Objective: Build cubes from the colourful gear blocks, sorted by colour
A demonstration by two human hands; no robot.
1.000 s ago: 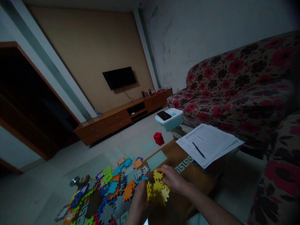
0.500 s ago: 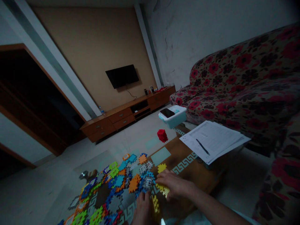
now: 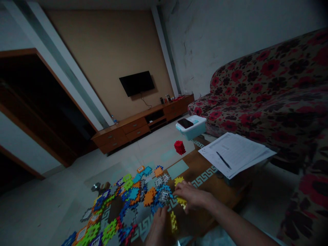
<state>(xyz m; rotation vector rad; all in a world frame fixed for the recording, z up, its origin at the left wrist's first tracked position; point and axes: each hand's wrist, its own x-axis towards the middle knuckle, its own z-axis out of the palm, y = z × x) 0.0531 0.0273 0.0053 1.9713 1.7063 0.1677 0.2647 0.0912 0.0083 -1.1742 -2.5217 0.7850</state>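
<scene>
Yellow tiles that were bunched together between both hands a second ago now lie apart, and the hands have spread to either side of them. One yellow tile sits just beyond the right hand, a second, the under-hand tile, lies partly beneath its fingers, and a narrow yellow strip lies near the left hand, at the bottom of the view. All three rest on the wooden surface, beside a broad spread of multicoloured interlocking tiles. The right grip looks loose, with fingers extended and curved over the under-hand tile, but no clear pinch shows, so I cannot tell whether it is clamped. The left grip is cut off by the frame edge and is just as uncertain. These tiles look light and fairly stiff, with toothed edges that probably catch on their neighbours. A thumb-and-finger hold on a tile's edge, clear of the teeth, seems the surest way to take one, and joined pieces may need a firm, even squeeze or pull. Farther off, a red block cluster stands well clear of the hands.
</scene>
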